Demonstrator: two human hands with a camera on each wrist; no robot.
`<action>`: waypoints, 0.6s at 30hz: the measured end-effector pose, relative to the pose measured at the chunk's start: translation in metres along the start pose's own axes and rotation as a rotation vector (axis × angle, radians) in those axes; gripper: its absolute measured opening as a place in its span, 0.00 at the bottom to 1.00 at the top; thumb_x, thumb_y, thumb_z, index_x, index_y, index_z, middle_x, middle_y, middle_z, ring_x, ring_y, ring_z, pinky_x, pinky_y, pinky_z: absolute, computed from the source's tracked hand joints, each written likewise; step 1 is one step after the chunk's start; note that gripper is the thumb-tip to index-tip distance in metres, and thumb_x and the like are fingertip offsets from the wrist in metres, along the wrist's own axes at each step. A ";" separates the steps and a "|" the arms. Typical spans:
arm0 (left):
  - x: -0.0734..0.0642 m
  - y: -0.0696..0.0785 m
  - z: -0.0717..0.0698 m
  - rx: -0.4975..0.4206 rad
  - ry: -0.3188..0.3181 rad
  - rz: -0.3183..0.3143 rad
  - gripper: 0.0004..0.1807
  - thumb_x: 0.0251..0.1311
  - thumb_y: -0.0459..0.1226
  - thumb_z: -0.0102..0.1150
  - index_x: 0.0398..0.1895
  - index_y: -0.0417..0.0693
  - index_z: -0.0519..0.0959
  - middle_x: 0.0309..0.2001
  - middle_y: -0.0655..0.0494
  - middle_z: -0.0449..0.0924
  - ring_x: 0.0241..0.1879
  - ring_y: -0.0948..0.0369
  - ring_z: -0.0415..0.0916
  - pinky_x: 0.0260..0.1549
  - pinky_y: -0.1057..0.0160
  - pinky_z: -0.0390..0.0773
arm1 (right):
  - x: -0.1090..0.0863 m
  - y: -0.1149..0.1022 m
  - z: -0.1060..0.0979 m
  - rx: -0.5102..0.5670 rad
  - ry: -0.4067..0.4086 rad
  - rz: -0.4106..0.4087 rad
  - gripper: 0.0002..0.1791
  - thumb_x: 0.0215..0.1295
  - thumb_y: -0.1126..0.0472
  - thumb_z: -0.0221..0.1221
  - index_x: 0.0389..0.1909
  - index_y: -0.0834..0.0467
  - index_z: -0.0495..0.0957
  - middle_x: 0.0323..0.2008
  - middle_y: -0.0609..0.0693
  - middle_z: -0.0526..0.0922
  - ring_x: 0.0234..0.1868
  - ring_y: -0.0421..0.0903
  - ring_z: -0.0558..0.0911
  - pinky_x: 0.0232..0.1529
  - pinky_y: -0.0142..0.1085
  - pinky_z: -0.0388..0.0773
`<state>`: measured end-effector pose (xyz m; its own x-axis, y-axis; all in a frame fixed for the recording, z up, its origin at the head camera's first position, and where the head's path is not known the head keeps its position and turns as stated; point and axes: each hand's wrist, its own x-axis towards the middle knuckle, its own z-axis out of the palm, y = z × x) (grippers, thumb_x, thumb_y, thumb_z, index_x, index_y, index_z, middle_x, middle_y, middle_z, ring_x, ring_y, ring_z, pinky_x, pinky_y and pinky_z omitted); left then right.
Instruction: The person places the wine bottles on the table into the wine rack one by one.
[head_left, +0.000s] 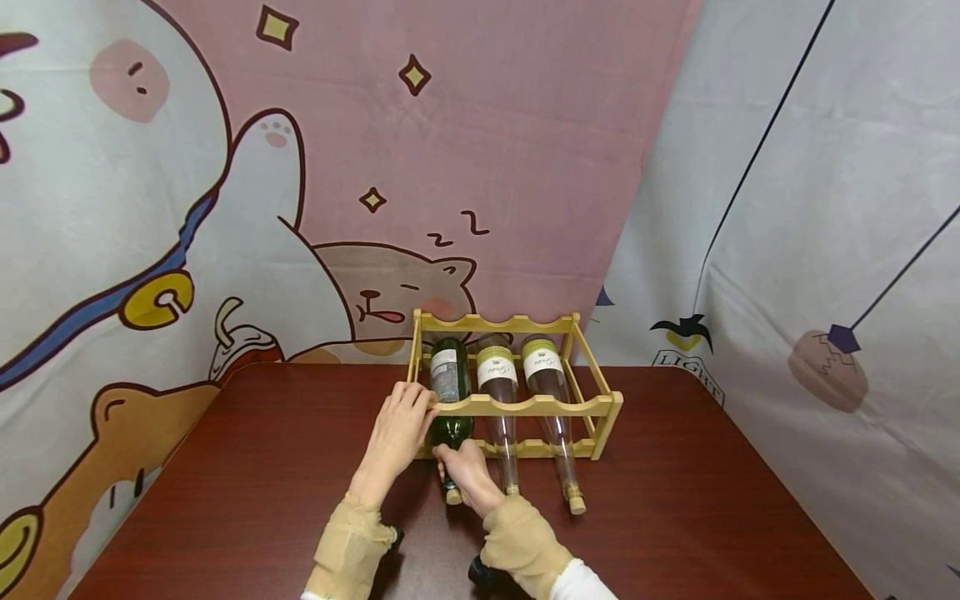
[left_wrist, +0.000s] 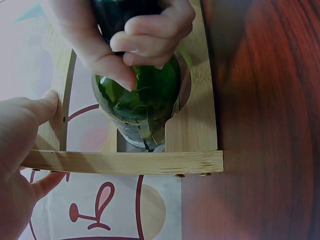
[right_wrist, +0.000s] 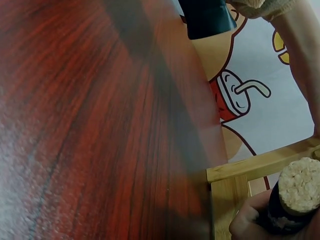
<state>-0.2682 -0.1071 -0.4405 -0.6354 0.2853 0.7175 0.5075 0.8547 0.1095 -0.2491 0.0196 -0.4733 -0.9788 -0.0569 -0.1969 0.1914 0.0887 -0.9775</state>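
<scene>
A green glass bottle [head_left: 452,429] with a cork stopper lies in the left slot of a wooden rack [head_left: 540,406], its neck toward me. Round that neck, the right hand [head_left: 470,472] curls its fingers; the left wrist view shows the grip just above the green shoulder [left_wrist: 145,90]. The cork [right_wrist: 300,185] sticks out past the fingers in the right wrist view. My left hand [head_left: 401,421] grips the rack's front left corner, thumb and fingers on either side of the wood. Two clear bottles with white labels, a middle one [head_left: 504,425] and a right one [head_left: 557,425], lie in the neighbouring slots.
The rack stands near the back of a dark red-brown table [head_left: 675,500]. Behind it hangs a cloth backdrop [head_left: 525,167] with cartoon animals. The clear bottles' corked necks jut out over the table in front of the rack.
</scene>
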 end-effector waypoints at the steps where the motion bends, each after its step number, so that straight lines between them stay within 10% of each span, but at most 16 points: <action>1: 0.000 0.000 0.000 0.001 0.001 0.000 0.06 0.58 0.37 0.63 0.37 0.48 0.78 0.37 0.55 0.75 0.45 0.54 0.70 0.39 0.56 0.74 | 0.001 0.000 0.000 -0.002 0.001 -0.001 0.10 0.56 0.65 0.53 0.18 0.54 0.68 0.11 0.41 0.68 0.12 0.33 0.67 0.16 0.23 0.65; 18: 0.000 -0.001 0.001 0.008 0.014 0.011 0.06 0.57 0.37 0.63 0.36 0.48 0.78 0.37 0.54 0.76 0.45 0.54 0.70 0.39 0.56 0.74 | 0.011 -0.002 0.005 -0.011 0.033 -0.001 0.08 0.54 0.66 0.53 0.19 0.55 0.68 0.11 0.42 0.68 0.12 0.34 0.67 0.16 0.24 0.65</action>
<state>-0.2695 -0.1075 -0.4415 -0.6212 0.2887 0.7285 0.5097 0.8550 0.0958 -0.2605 0.0135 -0.4736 -0.9809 -0.0239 -0.1930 0.1897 0.0992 -0.9768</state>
